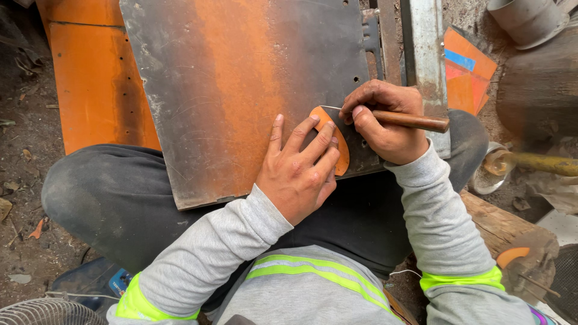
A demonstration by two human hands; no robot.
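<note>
The person sits with a large rusty metal sheet [241, 84] resting across their lap, and both hands work at its near right corner. The left hand [298, 171] lies flat, fingers spread and pressing down on a small orange template [337, 144], a rounded, teardrop-like piece. Its long axis runs from the upper left, near the fingertips, down toward the sheet's lower edge. That grip is not closed round anything; it pins the template by pressure from above.

The right hand [385, 123] is closed on a wooden-handled scriber [409, 120]. The handle sticks out to the right of the fist, roughly level, and the thin metal point runs leftward out of the fingers to the template's upper end. So the template lies just to the left of and slightly below the right grip, with the point meeting its top edge, while the left grip sits directly over its lower and middle part. The right hand is the nearer one to the free curved edge on the template's right side; the left fingers cover most of its left side.

Beyond the right grip, well apart, stand a grey pipe [527, 18] and some orange offcuts [466, 72].
</note>
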